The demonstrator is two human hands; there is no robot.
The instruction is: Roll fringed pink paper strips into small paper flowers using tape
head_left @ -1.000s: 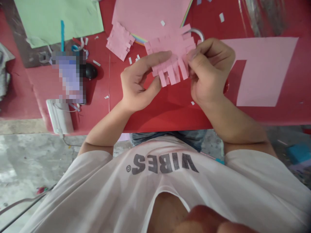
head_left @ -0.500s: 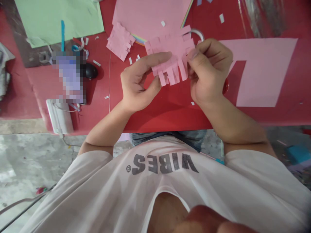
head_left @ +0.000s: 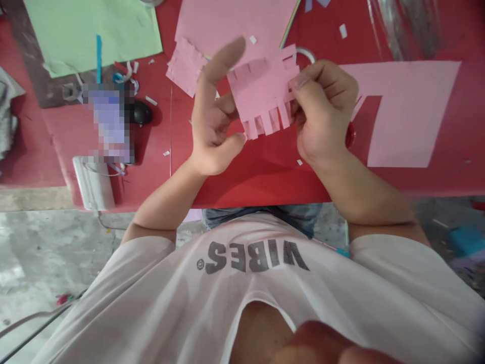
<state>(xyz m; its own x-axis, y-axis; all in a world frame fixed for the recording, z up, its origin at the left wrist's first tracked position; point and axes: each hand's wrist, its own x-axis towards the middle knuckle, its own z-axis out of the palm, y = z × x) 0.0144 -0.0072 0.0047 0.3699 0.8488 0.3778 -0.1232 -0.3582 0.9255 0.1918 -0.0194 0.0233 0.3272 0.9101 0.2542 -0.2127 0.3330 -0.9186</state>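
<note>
A pink paper piece (head_left: pixel 261 93) with slits cut along its edges, forming small tabs, is held up over the red table. My right hand (head_left: pixel 326 108) pinches its right edge between thumb and bent fingers. On the other side is my left hand (head_left: pixel 214 121), with its index finger raised off the paper and pointing up. The left thumb tip touches the lower left corner tab, and the other fingers curl at the left edge, partly hidden. Behind the left hand lies a second pink notched piece (head_left: pixel 185 65), partly covered by it.
A large pink sheet (head_left: pixel 227 25) lies at the back, and a cut pink sheet (head_left: pixel 413 116) to the right. At left are a green sheet (head_left: pixel 94 35), a black mouse (head_left: pixel 142 112) and a white power bank (head_left: pixel 93 184). Small paper scraps dot the red table (head_left: pixel 261 182).
My left index finger has lifted off the pink piece and stretched upward. The paper's left part is more exposed and tilted slightly downward. My right hand keeps its pinch, nearly unmoved.
</note>
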